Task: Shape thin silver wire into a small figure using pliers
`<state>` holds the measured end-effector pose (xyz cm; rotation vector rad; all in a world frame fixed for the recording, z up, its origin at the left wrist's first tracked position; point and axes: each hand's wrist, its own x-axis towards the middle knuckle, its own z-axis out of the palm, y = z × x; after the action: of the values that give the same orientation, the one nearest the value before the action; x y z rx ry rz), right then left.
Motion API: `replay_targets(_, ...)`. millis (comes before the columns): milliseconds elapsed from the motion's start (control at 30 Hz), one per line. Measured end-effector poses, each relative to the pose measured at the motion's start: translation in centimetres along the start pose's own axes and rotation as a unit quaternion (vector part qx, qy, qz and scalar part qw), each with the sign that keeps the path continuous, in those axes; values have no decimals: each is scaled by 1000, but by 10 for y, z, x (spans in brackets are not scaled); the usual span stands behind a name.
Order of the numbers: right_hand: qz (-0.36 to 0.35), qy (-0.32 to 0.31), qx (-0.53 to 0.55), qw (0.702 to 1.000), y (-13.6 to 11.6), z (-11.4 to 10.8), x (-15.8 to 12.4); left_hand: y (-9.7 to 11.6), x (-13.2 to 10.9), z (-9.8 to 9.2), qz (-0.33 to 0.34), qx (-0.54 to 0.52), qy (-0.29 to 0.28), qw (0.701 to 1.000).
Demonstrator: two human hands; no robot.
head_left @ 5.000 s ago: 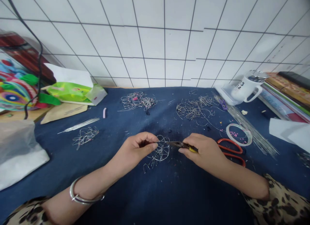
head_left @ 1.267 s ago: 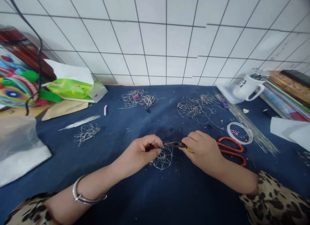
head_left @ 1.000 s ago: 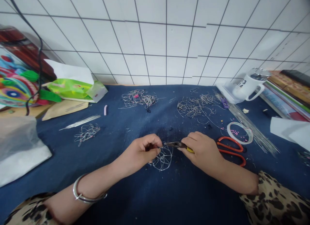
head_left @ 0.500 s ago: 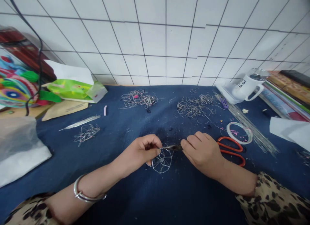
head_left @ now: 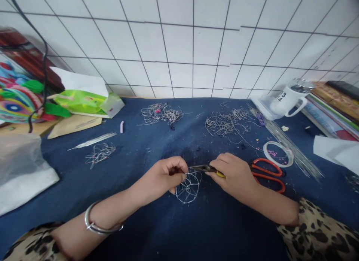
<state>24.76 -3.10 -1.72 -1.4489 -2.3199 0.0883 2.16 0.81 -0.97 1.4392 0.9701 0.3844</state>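
Between thumb and fingers, my left hand pinches the upper left edge of a round silver wire frame, which has looped wires across its middle. My right hand is closed around needle-nose pliers with a yellow handle partly hidden in the palm. The pliers point left, and their tips are at the top of the wire frame, close to my left fingertips. Whether the jaws grip a wire there I cannot tell. Just right of my right hand lie scissors with orange-red handles, their blades hidden.
Tangled wire piles lie at the back, with a smaller bundle at left. Straight wires and a clear ring-shaped dish with pink beads are at right. A white mug stands behind, near books. A plastic bag lies left.
The pliers have turned in my right hand, so the jaws and yellow handle now show. My left hand stays in place, and the wire frame has shifted very slightly.
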Motion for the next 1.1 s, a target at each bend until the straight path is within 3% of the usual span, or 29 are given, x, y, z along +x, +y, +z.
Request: replay_targets(1100,-38,-15,-4,999,0,0,0,1,1,-1,-10,-8,-25,1000)
